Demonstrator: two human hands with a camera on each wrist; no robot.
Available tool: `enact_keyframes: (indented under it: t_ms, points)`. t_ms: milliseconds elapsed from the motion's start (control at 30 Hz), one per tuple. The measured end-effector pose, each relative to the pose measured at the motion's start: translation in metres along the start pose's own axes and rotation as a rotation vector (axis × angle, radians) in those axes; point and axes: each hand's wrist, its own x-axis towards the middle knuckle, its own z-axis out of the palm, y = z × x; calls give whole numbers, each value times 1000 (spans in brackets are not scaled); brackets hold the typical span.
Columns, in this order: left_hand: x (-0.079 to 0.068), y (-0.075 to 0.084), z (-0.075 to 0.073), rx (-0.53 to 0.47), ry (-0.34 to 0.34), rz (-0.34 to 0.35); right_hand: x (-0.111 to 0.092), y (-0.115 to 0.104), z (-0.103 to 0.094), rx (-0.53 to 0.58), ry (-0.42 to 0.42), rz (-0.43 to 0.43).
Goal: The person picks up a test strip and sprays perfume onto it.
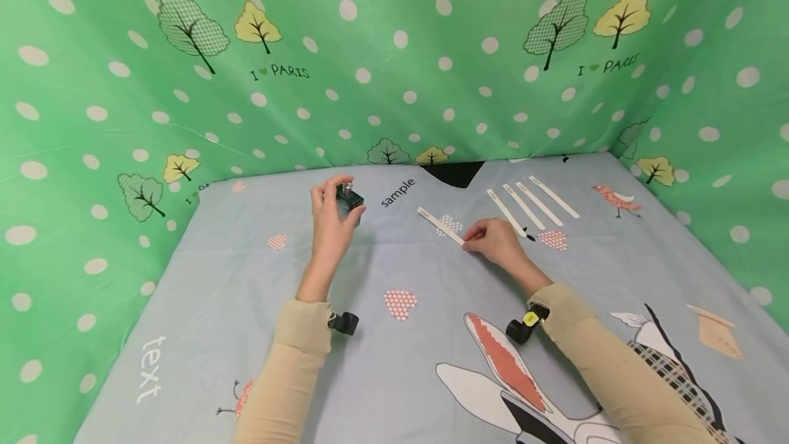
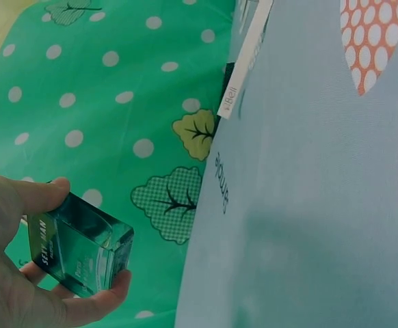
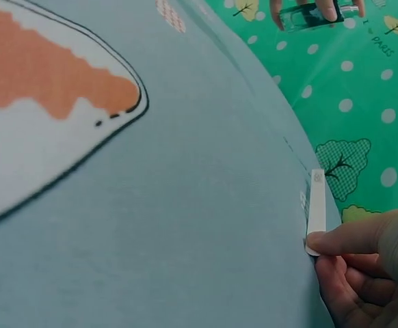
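My left hand grips a dark green glass perfume bottle, raised above the cloth. In the left wrist view the bottle is tilted, with white lettering on its side, and the fingers wrap around its edges. My right hand pinches the near end of a white perfume test strip between thumb and forefinger. Small print marks the strip's far end, which points toward the bottle. The right wrist view shows the thumb pressed flat on this strip. A gap separates the bottle from the strip.
Several more white strips lie side by side on the grey printed cloth, beyond the right hand. A green dotted curtain closes off the back and both sides.
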Motion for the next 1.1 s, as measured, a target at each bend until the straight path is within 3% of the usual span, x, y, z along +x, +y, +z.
enact_keyframes:
  t_ms: [400, 1100]
  points:
    - [0, 1, 0, -3, -12, -1, 5, -1, -13, 226, -107, 138]
    - [-3, 6, 10, -1, -48, 35, 14, -31, -40, 346, -109, 82]
